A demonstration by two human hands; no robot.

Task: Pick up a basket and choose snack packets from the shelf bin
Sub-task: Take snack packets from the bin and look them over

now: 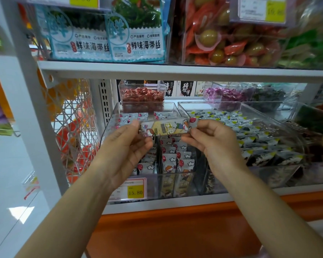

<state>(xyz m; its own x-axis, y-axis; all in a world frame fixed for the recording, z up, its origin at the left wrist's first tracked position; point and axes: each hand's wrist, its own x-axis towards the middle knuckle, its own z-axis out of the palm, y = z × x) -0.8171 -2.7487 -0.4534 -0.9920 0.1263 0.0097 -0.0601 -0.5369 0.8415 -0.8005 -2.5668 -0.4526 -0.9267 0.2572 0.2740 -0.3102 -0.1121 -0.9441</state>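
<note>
A long snack packet [166, 128] with a cartoon print is held level in front of the clear shelf bin [110, 125]. My left hand [127, 148] pinches its left end and my right hand [213, 140] pinches its right end. Below the packet, the bin holds several more packets [172, 159] of the same print, white with red balloons. A white wire basket [73, 125] shows at the left, behind the white shelf post; how it is held up is hidden.
A second clear bin [254, 138] of black-and-white packets stands to the right. A yellow price tag [135, 191] reads 15.80 on the bin front. An upper shelf [175, 71] with seaweed bags [108, 34] hangs overhead. An orange panel [175, 229] runs below.
</note>
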